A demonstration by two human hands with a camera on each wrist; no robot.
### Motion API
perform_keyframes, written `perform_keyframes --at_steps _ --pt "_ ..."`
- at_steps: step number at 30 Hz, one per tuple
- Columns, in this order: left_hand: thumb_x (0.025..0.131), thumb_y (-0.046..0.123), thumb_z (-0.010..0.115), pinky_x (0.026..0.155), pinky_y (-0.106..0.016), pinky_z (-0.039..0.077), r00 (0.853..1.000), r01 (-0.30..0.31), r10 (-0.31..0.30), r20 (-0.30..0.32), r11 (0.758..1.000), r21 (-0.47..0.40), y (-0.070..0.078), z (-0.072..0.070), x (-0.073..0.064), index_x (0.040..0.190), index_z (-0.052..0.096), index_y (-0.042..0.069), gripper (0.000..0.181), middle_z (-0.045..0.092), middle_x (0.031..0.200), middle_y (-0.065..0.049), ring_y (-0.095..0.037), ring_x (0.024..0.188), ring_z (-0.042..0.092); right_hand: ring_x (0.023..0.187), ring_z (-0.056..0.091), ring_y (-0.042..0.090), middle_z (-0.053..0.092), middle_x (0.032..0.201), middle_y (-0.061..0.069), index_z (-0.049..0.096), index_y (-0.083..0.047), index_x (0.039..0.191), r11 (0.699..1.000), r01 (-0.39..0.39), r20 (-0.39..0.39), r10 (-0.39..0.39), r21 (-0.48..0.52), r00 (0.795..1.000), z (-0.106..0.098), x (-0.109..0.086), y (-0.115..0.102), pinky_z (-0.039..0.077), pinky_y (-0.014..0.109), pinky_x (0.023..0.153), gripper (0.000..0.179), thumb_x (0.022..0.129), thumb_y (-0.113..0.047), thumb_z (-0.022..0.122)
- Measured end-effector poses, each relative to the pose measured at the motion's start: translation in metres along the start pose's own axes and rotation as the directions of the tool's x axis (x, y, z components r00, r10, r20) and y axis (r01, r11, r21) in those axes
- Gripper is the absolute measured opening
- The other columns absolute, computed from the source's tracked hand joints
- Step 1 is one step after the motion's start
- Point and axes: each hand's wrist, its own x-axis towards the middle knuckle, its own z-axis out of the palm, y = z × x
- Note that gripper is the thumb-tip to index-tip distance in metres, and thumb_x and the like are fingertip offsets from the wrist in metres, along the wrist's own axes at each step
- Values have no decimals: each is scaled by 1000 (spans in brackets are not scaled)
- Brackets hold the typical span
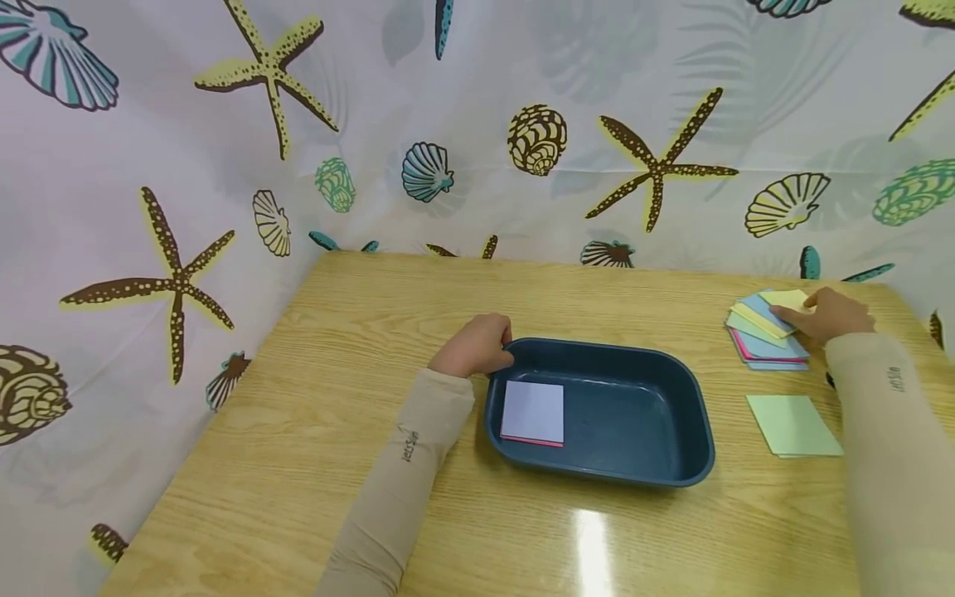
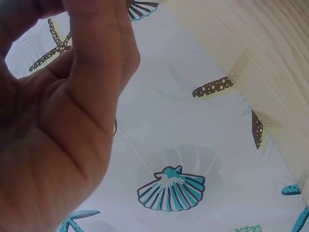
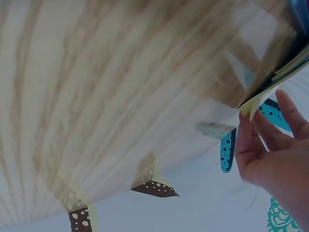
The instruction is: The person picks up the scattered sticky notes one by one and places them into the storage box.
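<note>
My left hand (image 1: 474, 347) holds the rim of a dark blue plastic tray (image 1: 630, 427) at its far left corner. In the left wrist view the same hand (image 2: 91, 82) has bent fingers, and the tray is out of sight. A small stack of square paper notes (image 1: 533, 410), pale lilac on top with pink below, lies at the tray's left end. Over at the right, my right hand (image 1: 836, 317) is at a fanned pile of coloured notes (image 1: 753, 327). In the right wrist view its thumb and finger pinch the edge of a yellow note (image 3: 249, 107).
Pale green square notes (image 1: 794, 424) lie on the wooden table (image 1: 358, 332), right of the tray and nearer than the fanned pile. A small dark thing shows partly behind the right sleeve (image 1: 888, 431). A white cloth with shells and starfish (image 1: 477, 99) hangs behind the table.
</note>
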Motion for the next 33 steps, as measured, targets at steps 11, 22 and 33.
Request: perform_keyframes --at_steps 11,22,33 --pt "85 2 63 58 -25 41 1000 -8 9 -10 1000 15 0 0 1 87 55 2 8 55 79 -6 -16 64 53 99 45 59 41 118 46 39 24 120 999 34 65 -37 40 997 -12 -3 -8 40 64 82 90 90 -60 50" --pt "85 2 62 60 -26 40 1000 16 -15 -22 1000 25 3 -6 -3 88 55 1 7 54 81 -7 -18 69 51 110 39 59 36 122 45 38 25 122 998 64 243 -65 15 968 -20 0 -20 36 66 91 100 85 -67 52" --pt "85 2 63 59 -25 41 1000 6 -6 -17 1000 22 5 -2 -1 87 55 2 8 54 79 -6 -17 66 52 98 47 56 34 128 47 33 26 128 990 104 162 -119 95 980 -33 -17 -37 43 60 81 93 89 -55 55"
